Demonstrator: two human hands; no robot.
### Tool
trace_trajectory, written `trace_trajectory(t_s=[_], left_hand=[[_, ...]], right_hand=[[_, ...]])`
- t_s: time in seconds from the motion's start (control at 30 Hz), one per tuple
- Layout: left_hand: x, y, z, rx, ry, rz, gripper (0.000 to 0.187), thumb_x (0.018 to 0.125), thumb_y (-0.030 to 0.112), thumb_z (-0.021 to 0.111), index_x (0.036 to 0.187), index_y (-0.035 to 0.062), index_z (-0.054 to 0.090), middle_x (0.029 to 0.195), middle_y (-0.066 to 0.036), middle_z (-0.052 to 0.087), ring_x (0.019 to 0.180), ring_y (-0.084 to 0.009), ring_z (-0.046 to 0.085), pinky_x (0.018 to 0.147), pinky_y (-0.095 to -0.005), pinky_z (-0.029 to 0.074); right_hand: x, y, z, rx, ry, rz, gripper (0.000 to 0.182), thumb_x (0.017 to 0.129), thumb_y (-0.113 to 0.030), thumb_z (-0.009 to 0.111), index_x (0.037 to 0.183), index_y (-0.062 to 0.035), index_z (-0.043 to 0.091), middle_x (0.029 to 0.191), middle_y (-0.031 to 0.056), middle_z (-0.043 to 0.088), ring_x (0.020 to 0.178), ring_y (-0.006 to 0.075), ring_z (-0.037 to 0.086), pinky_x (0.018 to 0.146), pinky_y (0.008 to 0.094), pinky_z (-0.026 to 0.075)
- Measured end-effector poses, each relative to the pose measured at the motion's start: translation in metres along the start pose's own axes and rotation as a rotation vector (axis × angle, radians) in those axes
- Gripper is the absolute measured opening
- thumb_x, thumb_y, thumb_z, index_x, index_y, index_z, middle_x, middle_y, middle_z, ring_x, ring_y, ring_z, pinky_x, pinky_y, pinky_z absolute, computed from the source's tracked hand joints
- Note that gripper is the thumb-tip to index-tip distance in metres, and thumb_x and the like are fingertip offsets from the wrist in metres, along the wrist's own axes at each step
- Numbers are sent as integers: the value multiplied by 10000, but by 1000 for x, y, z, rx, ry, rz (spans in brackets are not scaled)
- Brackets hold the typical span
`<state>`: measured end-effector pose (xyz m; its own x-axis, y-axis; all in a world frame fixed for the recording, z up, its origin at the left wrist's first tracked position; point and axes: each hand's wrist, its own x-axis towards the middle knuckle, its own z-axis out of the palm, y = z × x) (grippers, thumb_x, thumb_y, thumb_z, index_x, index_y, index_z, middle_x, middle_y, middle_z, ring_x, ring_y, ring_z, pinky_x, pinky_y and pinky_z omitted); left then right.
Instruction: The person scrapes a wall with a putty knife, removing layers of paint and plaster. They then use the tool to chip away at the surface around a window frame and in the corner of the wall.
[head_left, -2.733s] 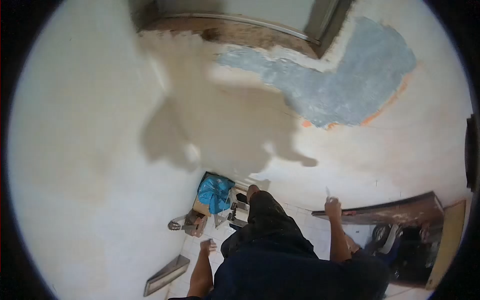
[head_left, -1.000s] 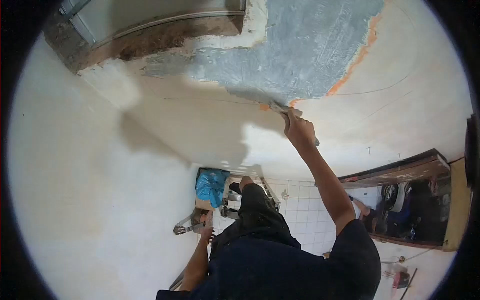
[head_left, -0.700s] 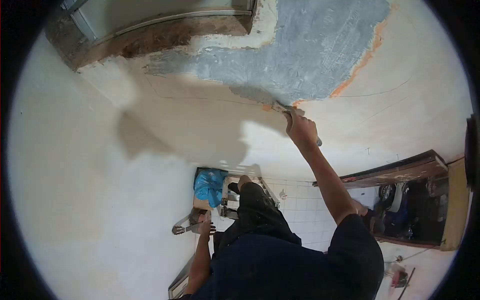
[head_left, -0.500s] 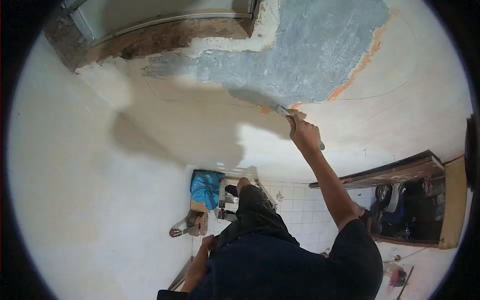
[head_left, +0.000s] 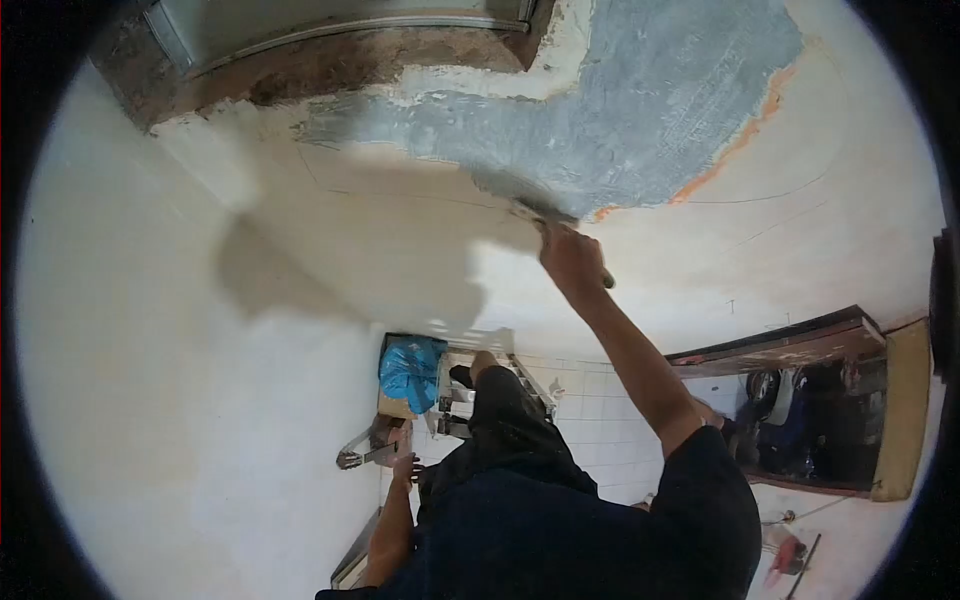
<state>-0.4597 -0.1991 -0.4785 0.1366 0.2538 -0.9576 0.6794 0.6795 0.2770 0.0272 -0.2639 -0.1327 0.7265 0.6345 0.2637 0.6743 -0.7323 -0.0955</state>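
Note:
My right hand (head_left: pixel 574 262) is closed around the handle of a putty knife (head_left: pixel 527 211). Its blade lies against the wall at the lower edge of a grey plaster patch (head_left: pixel 640 130), and the handle's end pokes out below my fist. Orange marks (head_left: pixel 730 145) follow the right border of the patch. My left hand (head_left: pixel 405 468) hangs low beside my dark shorts (head_left: pixel 510 420), its fingers apart with nothing visible in them. Behind it, a guitar (head_left: pixel 385 445) leans near the wall.
Above the patch is a window frame (head_left: pixel 370 32) over a rough brown ledge. Below, a stepladder (head_left: pixel 457 400) is under my foot, with a blue plastic bag (head_left: pixel 410 372) alongside. At the right, a doorway shows a motorbike (head_left: pixel 775 395); white floor tiles (head_left: pixel 600 420) lie below.
My right hand has moved left along the patch's lower edge with the putty knife, now turned flatter. My left hand has risen slightly from the shorts, and its fingers have spread. The view has shifted a little.

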Motion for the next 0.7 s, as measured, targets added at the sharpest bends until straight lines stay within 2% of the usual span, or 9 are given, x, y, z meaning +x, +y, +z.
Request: trace_trajectory(t_s=[0.03,0.07,0.17,0.2,0.27,0.4,0.5,0.57,0.7], left_hand=[[-3,4,-3,46,-26,5,484,882,377,481,1180,-4,482,993,-193,592,852,-327,601,709,-449,487],[-5,8,-5,20,-61,8,496,889,373,468,1207,-8,468,995,-195,589,853,-326,601,742,-453,483],[-3,14,-4,26,2,38,476,886,372,474,1172,-8,486,972,-193,596,847,-320,603,737,-443,482],[-2,12,-5,24,-2,36,476,886,372,474,1172,-8,486,972,-193,596,847,-320,603,737,-443,482],[-2,6,-2,-86,-3,3,293,878,327,481,963,56,552,718,-116,594,531,-196,527,486,-344,410],[-3,-10,-3,-68,13,-57,320,877,328,487,1011,45,554,706,-122,592,546,-223,543,431,-340,397],[0,-17,-3,112,-13,-104,354,869,350,497,1025,36,554,709,-132,595,575,-239,563,472,-362,437],[12,-24,-10,127,-44,-110,366,868,353,500,1042,35,552,728,-135,599,594,-241,566,496,-369,445],[14,-8,-9,124,-64,-74,413,870,361,484,1109,28,536,819,-143,612,669,-255,582,590,-393,470]], right_hand=[[5,-9,5,11,-39,41,206,912,-230,452,997,-74,559,709,174,650,606,351,637,586,467,517],[0,-10,5,78,37,20,211,916,-233,450,1018,-82,557,703,172,648,605,351,637,577,465,516],[-25,26,5,27,31,123,230,930,-261,443,1056,-107,559,666,167,640,591,348,634,546,464,511],[-36,34,-8,59,137,101,235,926,-272,461,1052,-102,564,627,161,628,570,344,629,524,459,509],[-35,37,-22,44,122,181,234,917,-265,484,1028,-79,573,594,161,612,545,342,620,514,454,509],[-18,21,13,-1,96,84,224,904,-243,502,1014,-68,588,637,172,621,569,343,623,529,441,515],[-23,17,17,94,182,118,218,909,-246,502,1006,-74,596,633,159,628,564,352,621,520,453,512],[-37,34,-2,39,126,194,214,927,-226,430,1022,-73,544,653,149,638,585,323,640,512,436,513],[-30,37,-1,28,248,109,182,911,-235,501,958,-91,603,583,150,612,511,337,609,472,446,493]])
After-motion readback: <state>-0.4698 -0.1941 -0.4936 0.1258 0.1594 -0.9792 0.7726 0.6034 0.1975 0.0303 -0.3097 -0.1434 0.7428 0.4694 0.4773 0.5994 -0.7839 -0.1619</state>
